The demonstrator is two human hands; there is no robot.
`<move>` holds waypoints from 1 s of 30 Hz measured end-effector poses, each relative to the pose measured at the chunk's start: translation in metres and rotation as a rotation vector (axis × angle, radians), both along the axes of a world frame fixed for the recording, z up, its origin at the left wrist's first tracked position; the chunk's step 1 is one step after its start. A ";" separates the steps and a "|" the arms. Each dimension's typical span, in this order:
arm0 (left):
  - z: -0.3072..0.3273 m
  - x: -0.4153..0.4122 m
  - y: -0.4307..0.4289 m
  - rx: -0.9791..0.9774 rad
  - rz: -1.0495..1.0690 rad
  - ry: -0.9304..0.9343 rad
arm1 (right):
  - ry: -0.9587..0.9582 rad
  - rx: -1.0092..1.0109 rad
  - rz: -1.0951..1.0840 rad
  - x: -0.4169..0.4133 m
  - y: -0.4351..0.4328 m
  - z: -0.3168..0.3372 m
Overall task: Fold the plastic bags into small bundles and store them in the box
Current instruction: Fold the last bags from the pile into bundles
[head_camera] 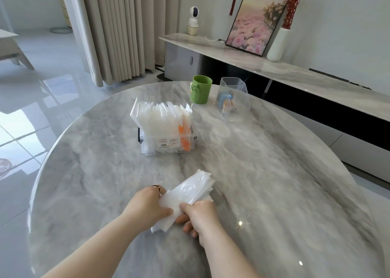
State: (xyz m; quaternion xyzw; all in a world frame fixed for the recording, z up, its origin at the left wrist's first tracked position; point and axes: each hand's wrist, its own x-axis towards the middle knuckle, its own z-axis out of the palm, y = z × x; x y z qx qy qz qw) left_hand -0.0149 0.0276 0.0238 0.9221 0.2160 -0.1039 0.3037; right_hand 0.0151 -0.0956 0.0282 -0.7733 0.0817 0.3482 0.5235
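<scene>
A white translucent plastic bag (190,190), folded into a long strip, lies slantwise on the marble table near its front. My left hand (147,204) grips the strip's near end, thumb on top. My right hand (198,216) holds the same end from the right, fingers curled under it. Farther back stands a clear plastic box (168,145) with several folded white bags (160,117) upright in it, one with orange print at the right end.
A green cup (200,90) and a ribbed clear holder (234,100) stand at the back of the round table (274,182). Behind it runs a low marble sideboard (295,71) with a framed picture, a white vase and a small camera.
</scene>
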 end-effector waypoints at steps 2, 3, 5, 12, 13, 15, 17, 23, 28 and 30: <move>-0.002 0.002 0.000 0.047 -0.026 0.037 | 0.028 0.018 0.006 -0.002 0.000 0.001; -0.002 0.002 0.000 0.055 -0.032 0.058 | 0.047 0.028 0.011 -0.004 0.000 0.001; -0.001 0.003 0.000 0.063 -0.045 0.101 | 0.078 0.054 0.024 -0.007 0.000 0.003; 0.008 -0.003 0.003 0.100 -0.086 0.190 | -0.008 0.175 -0.186 -0.031 -0.018 -0.003; 0.008 -0.004 0.003 0.096 -0.091 0.188 | 0.010 0.218 -0.235 -0.035 -0.021 -0.005; 0.008 -0.005 0.004 0.017 -0.089 0.164 | 0.044 0.289 -0.286 -0.040 -0.022 -0.008; 0.013 -0.006 0.007 -0.151 -0.045 0.114 | 0.040 0.329 -0.278 -0.039 -0.019 -0.010; 0.030 -0.011 0.006 -0.460 -0.040 0.039 | 0.126 0.578 -0.143 -0.025 -0.018 -0.001; 0.025 -0.009 0.000 -0.426 -0.036 -0.017 | 0.069 0.444 -0.125 -0.018 -0.015 -0.008; 0.023 -0.008 -0.001 -0.465 -0.002 -0.029 | 0.005 0.376 -0.205 -0.010 -0.017 -0.014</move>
